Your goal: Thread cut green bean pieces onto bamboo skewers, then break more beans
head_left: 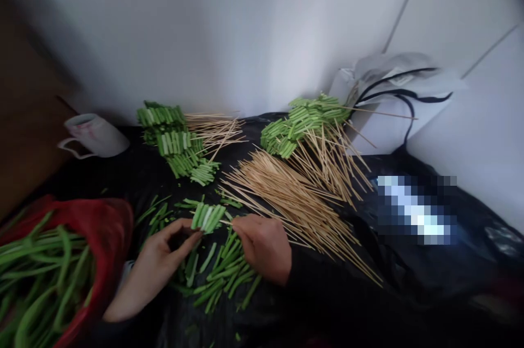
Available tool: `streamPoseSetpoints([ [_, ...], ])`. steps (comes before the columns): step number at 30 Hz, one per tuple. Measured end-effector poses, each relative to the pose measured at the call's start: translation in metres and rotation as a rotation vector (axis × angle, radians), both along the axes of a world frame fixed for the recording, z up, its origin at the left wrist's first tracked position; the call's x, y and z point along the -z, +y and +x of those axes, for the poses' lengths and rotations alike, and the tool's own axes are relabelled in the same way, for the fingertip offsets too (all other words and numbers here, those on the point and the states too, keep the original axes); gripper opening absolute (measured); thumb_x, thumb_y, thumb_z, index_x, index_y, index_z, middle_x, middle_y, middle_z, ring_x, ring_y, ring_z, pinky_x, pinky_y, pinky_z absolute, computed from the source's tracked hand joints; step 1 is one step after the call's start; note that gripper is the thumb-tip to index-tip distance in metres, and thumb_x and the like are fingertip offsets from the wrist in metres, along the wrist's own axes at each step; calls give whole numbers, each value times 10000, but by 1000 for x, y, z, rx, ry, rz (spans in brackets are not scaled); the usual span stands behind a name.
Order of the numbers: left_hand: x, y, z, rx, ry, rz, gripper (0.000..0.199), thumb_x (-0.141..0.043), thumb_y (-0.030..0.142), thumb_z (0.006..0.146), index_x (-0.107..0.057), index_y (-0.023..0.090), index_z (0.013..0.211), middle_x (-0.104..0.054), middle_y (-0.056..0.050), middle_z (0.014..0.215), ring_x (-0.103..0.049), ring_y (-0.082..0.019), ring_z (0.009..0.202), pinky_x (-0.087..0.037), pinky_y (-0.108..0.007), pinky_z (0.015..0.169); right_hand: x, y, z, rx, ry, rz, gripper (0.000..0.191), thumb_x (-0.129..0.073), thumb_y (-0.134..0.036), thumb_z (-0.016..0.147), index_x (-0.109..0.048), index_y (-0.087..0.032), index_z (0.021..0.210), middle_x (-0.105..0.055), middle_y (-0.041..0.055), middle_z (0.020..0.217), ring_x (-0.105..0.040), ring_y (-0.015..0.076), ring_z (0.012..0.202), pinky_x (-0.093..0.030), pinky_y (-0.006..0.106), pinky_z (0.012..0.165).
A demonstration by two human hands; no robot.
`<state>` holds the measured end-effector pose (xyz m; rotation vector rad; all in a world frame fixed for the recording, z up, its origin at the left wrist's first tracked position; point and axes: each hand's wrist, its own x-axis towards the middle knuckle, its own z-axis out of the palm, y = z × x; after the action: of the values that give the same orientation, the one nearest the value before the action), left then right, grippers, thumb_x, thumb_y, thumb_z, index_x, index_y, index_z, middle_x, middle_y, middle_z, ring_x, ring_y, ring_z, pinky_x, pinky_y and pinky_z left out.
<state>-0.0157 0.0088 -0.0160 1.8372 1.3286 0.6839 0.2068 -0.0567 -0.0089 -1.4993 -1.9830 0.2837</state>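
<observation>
Skewer (208, 218) of cut green beans, held over the black-covered desk (141, 167), about 7 o'clock from the middle of the view. Laid along a nearly level long axis, 9 to 3 o'clock, with bean pieces set crosswise and tilted toward 1 o'clock. Bare stick (226, 222) pointing out to 3 o'clock, grasped there in the curled right hand (264, 244). Pinched at the 9 o'clock end between thumb and forefinger of the left hand (161, 252).

Around the skewer: loose bean pieces (227, 271) near, toward 6 o'clock; loose sticks (286, 195) toward 3 o'clock, lying lengthwise from 10 to 4. Farther off, filled skewers in a pile (176, 140) at 11 o'clock, with bare ends toward 3; another heap (307, 118) between 1 and 2, with bare ends toward 5. At 8 o'clock, whole beans (63, 255) in a red bag (118, 222); at 10, a mug (102, 137).
</observation>
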Motion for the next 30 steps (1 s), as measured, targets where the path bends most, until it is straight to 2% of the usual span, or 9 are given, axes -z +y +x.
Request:
streamPoseSetpoints([
  [3,0,2,-1,-137,-1,30,382,-696,493,713,-691,224,984,-737,-34,950,-664,-250,885,-510,-303,811,-3,0,1,-4,-44,0,231,-407,-195,938,-610,-203,829,-640,1,740,-621,131,722,-403,231,635],
  [7,-12,0,2,-289,6,7,356,-687,519,721,-716,270,973,-730,6,1059,-634,-270,1042,-485,-322,926,-2,0,0,-13,-25,1,240,-394,-220,950,-620,-202,870,-656,6,777,-629,132,754,-419,228,657],
  [9,-16,-2,4,-344,-52,-65,370,-713,528,696,-716,294,982,-727,29,1064,-623,-260,1056,-511,-298,877,0,0,-1,-13,10,9,227,-400,-247,959,-621,-203,926,-671,9,816,-635,131,783,-432,225,686],
  [12,-17,-1,6,-417,-307,-237,434,-811,501,574,-717,288,940,-735,25,989,-644,-234,940,-553,-246,697,3,1,-2,-16,55,25,205,-418,-277,960,-600,-203,1017,-687,10,877,-644,132,810,-445,226,705],
  [14,-13,0,6,-448,-484,-350,445,-859,440,518,-717,277,907,-727,19,972,-642,-196,862,-553,-209,641,4,1,-2,-32,69,36,203,-414,-274,959,-591,-200,1025,-691,10,891,-646,133,817,-450,229,710],
  [16,-10,2,4,-472,-575,-431,420,-877,364,511,-718,283,890,-716,25,964,-630,-159,814,-547,-174,620,4,1,-2,-49,74,47,213,-393,-273,967,-591,-198,990,-688,9,879,-644,132,812,-452,230,716],
  [19,-7,3,1,-502,-621,-478,371,-875,277,518,-717,279,854,-708,41,894,-613,-133,767,-542,-150,607,4,1,-2,-66,63,69,247,-364,-278,979,-591,-192,937,-679,12,855,-636,134,800,-453,235,723],
  [26,-17,2,5,-546,-649,-516,321,-861,269,539,-700,234,815,-695,47,855,-576,-124,715,-514,-146,560,7,4,-2,-29,-20,73,190,-403,-173,934,-592,-192,925,-667,7,830,-625,128,811,-436,224,734],
  [30,-20,2,9,-515,-723,-514,325,-866,263,543,-718,205,827,-705,13,926,-596,-141,787,-528,-181,626,8,5,-1,-11,-45,81,209,-400,-167,932,-606,-198,927,-657,8,803,-611,133,769,-429,229,685],
])
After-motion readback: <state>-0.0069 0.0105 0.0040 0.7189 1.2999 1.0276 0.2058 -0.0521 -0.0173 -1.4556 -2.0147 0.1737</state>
